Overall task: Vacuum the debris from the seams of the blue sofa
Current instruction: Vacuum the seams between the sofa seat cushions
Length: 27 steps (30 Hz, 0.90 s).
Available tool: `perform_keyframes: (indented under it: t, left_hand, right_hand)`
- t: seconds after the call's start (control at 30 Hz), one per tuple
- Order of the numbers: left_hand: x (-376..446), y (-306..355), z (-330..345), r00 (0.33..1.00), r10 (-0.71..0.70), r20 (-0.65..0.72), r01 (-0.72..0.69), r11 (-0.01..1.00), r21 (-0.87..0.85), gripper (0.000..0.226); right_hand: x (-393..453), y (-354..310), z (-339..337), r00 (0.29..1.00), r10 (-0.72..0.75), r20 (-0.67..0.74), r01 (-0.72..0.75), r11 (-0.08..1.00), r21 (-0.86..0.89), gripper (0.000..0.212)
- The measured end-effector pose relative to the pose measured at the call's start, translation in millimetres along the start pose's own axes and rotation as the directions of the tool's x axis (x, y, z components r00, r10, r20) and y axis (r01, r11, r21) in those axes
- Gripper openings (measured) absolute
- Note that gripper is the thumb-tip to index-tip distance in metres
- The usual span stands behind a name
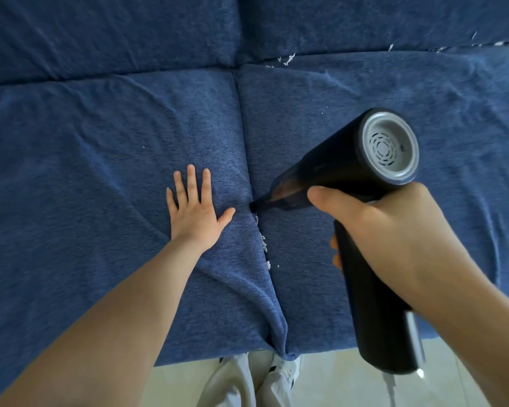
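Two hands share the job: our left hand [196, 211] presses flat, fingers spread, on the blue sofa [100, 142] left of centre, while our right hand [391, 230] grips the handheld vacuum [344, 171]. White debris [263, 243] lines the centre seam [247, 160] just below the nozzle [254, 205] — we should draw it slowly down-frame, keeping the seam spread.

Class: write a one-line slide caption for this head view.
Right hand aims handheld vacuum into sofa seam; left hand presses cushion.

Pale floor [329, 377], white shoes [285, 370], light trousers [232, 380]
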State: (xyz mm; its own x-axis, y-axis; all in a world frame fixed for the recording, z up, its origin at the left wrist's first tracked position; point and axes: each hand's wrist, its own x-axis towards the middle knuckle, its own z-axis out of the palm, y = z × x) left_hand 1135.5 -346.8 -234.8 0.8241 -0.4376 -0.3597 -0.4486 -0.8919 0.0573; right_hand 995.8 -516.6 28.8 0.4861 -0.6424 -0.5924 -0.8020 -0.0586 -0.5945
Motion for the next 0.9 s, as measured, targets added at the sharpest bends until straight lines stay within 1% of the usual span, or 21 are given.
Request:
perform_keyframes:
  t: [0.03,0.1,0.23,0.3,0.43,0.47,0.53,0.6,0.63,0.73,0.9]
  left_hand:
    - [0.3,0.5,-0.6,1.000,0.001,0.004,-0.001,1.000,-0.003,0.096]
    - [-0.6,0.3,-0.4,1.000,0.013,0.005,-0.013,1.000,-0.002,0.094]
    - [-4.2,-2.5,-1.1,0.999,0.042,0.006,-0.042,0.999,0.014,0.089]
    - [-5.0,-1.8,-1.7,0.999,0.051,-0.003,-0.051,0.999,-0.004,0.087]
    - [-9.8,6.5,-2.5,1.000,0.016,-0.013,-0.016,1.000,-0.021,0.086]
    - [-13.0,9.9,-1.8,1.000,0.000,0.000,0.000,1.000,-0.030,0.089]
    - [-23.7,14.5,2.7,0.999,-0.005,0.032,0.006,1.000,-0.010,0.106]
    - [-37.2,11.7,9.5,0.998,0.048,0.029,-0.049,0.997,0.052,0.120]
    - [-42.0,7.9,11.7,0.997,0.081,0.018,-0.082,0.994,0.069,0.122]
    - [-45.5,-2.8,14.0,0.990,0.140,-0.006,-0.139,0.988,0.063,0.119]
    - [-45.5,-3.8,12.7,0.988,0.152,-0.001,-0.152,0.986,0.065,0.116]
  right_hand:
    - [-0.3,1.7,0.8,1.000,0.009,-0.003,-0.009,1.000,0.000,0.046]
    - [-1.7,3.4,2.1,1.000,0.018,-0.019,-0.019,1.000,-0.023,0.049]
    - [-3.4,5.3,7.5,0.998,0.027,-0.065,-0.031,0.998,-0.055,0.065]
    - [-1.8,6.8,12.8,0.997,0.053,-0.060,-0.055,0.998,-0.039,0.071]
    - [3.7,3.6,17.2,0.996,0.082,-0.017,-0.082,0.997,-0.001,0.063]
    - [3.9,2.9,15.5,0.997,0.078,-0.011,-0.078,0.997,-0.006,0.062]
    - [1.7,2.9,9.7,0.998,0.062,-0.012,-0.062,0.998,-0.025,0.060]
    - [-1.8,4.8,1.8,0.999,0.045,-0.010,-0.045,0.998,-0.036,0.056]
    - [-3.2,5.7,-2.1,0.999,0.041,-0.002,-0.041,0.998,-0.041,0.053]
    - [-8.1,10.6,-8.5,0.998,0.051,0.020,-0.051,0.998,-0.045,0.046]
    - [-13.7,15.7,0.2,0.998,0.062,-0.006,-0.062,0.995,-0.078,0.049]
